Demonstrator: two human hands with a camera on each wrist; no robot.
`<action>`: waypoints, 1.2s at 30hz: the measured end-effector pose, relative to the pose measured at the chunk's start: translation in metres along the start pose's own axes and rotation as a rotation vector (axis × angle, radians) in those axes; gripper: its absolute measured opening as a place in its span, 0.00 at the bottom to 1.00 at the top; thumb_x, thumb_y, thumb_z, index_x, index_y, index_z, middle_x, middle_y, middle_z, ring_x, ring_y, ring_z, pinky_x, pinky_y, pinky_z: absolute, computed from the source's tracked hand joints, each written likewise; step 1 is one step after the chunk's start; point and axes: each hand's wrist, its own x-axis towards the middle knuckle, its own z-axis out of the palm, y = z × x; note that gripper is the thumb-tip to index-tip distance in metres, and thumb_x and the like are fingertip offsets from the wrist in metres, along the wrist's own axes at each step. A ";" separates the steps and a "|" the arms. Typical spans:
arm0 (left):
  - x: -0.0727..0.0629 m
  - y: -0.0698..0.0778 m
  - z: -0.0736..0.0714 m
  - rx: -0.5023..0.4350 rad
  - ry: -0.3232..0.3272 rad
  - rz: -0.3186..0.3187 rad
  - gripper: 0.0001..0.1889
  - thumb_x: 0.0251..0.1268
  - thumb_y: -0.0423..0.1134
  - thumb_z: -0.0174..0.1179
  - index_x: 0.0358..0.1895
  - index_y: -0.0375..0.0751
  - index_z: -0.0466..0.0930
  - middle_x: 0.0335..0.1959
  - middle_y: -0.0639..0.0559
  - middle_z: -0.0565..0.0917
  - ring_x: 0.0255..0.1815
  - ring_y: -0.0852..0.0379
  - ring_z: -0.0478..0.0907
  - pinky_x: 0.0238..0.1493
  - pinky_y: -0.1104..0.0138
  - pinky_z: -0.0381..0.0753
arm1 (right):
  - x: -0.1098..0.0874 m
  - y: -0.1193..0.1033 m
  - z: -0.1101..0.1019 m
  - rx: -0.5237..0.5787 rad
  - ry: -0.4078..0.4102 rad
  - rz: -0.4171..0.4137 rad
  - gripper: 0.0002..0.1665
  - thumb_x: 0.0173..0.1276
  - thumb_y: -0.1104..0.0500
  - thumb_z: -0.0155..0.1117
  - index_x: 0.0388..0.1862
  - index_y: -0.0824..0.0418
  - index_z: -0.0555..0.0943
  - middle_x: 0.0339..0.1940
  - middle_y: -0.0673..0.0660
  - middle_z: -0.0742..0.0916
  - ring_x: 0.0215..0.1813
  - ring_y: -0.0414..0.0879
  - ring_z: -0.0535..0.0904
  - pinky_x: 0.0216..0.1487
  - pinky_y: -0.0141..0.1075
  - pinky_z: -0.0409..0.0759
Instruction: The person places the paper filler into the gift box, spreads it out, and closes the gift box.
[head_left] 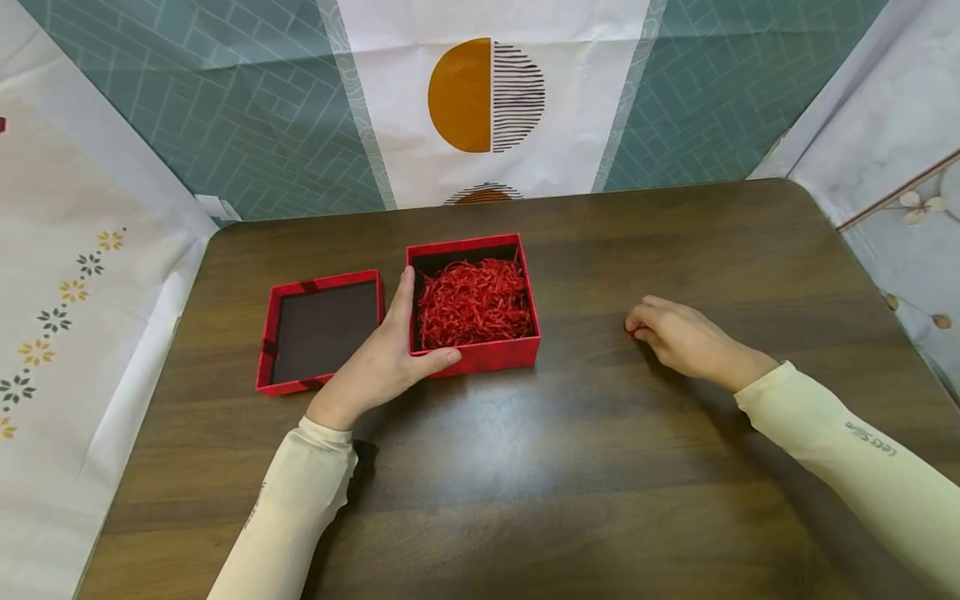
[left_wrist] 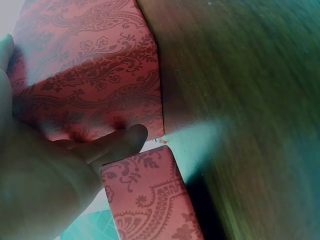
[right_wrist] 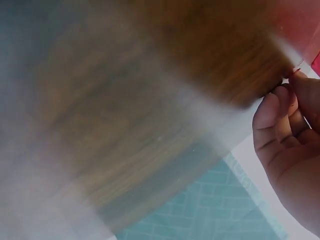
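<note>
A red patterned gift box (head_left: 487, 358), filled with red shredded paper (head_left: 474, 302), stands upright on the table. My left hand (head_left: 382, 354) rests around its near left corner, thumb along the front wall and straight fingers against the left side. In the left wrist view those fingers lie along the patterned wall (left_wrist: 95, 75). Well to the right of the box, my right hand (head_left: 678, 337) is low over the table, with thumb and fingertips pinching a red paper shred (right_wrist: 296, 70). Most of that shred is hidden by the fingers.
Left of the box lies its red lid (head_left: 322, 329), dark inside facing up, its side close to my left hand. The brown wooden table (head_left: 510, 483) ends at a patterned cloth backdrop (head_left: 270, 125), with pale curtains (head_left: 75, 250) on both sides.
</note>
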 end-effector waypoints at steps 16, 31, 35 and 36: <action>0.000 0.001 0.000 0.017 0.006 0.007 0.63 0.60 0.69 0.64 0.80 0.62 0.19 0.81 0.62 0.29 0.81 0.47 0.41 0.73 0.45 0.56 | 0.001 0.000 0.003 -0.110 0.059 -0.124 0.16 0.56 0.81 0.68 0.29 0.62 0.78 0.29 0.52 0.77 0.30 0.45 0.74 0.31 0.41 0.79; 0.001 -0.001 0.001 0.012 0.009 -0.009 0.64 0.59 0.71 0.63 0.80 0.63 0.18 0.81 0.63 0.28 0.81 0.48 0.39 0.73 0.44 0.56 | 0.030 0.006 -0.003 -0.182 -0.140 -0.045 0.11 0.66 0.75 0.61 0.32 0.63 0.71 0.29 0.54 0.72 0.29 0.48 0.68 0.32 0.41 0.73; 0.001 0.000 0.000 0.002 0.002 -0.009 0.64 0.58 0.71 0.63 0.80 0.63 0.18 0.81 0.63 0.28 0.81 0.48 0.39 0.72 0.44 0.56 | 0.044 0.001 -0.015 -0.053 -0.139 0.046 0.12 0.71 0.74 0.54 0.34 0.60 0.67 0.31 0.54 0.70 0.31 0.47 0.65 0.34 0.41 0.68; 0.000 0.001 0.000 0.000 0.001 -0.011 0.64 0.58 0.72 0.63 0.80 0.64 0.18 0.81 0.63 0.29 0.81 0.48 0.39 0.72 0.44 0.56 | 0.049 -0.002 -0.019 -0.021 -0.119 0.049 0.12 0.73 0.74 0.52 0.34 0.60 0.67 0.31 0.54 0.70 0.32 0.47 0.64 0.34 0.41 0.67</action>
